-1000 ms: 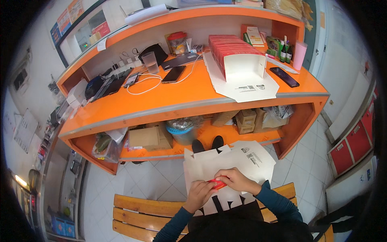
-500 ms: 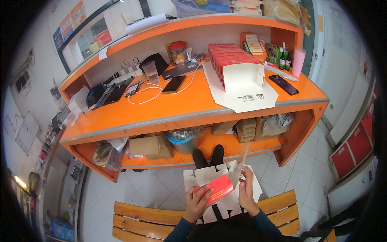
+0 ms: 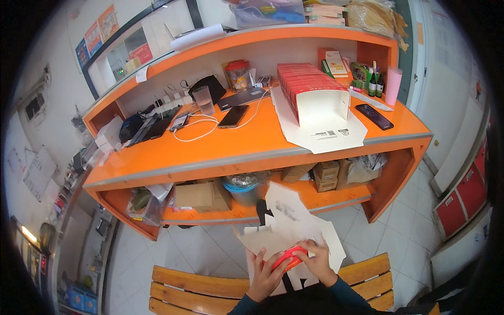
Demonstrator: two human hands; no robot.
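Observation:
Over my lap I hold a red-and-white folding carton (image 3: 286,258) between both hands. Its red face is bent, and its white flaps (image 3: 283,205) stand up and away from me, somewhat blurred. My left hand (image 3: 264,274) grips the left side, with its fingers over the red part. On the right side, my right hand (image 3: 318,261) pinches the red edge, its fingers bent. Beneath lie flat white carton blanks (image 3: 334,242) on my lap. Ahead on the orange desk (image 3: 210,149) stands a nested row of folded red cartons (image 3: 307,79), resting on a flat white blank (image 3: 336,137).
Phones (image 3: 233,116) (image 3: 375,116), a clear cup (image 3: 203,100) and white cables lie on the desk. A pink tumbler (image 3: 393,86) and small green bottles (image 3: 372,84) stand at the right. Cardboard boxes (image 3: 197,196) and a blue bin (image 3: 242,194) sit on the lower shelf. A wooden bench (image 3: 205,286) is beneath me.
The red carton has gone from flat to bent, and its white flaps have swung out and up. My right hand has closed onto its right side. The view has shifted slightly.

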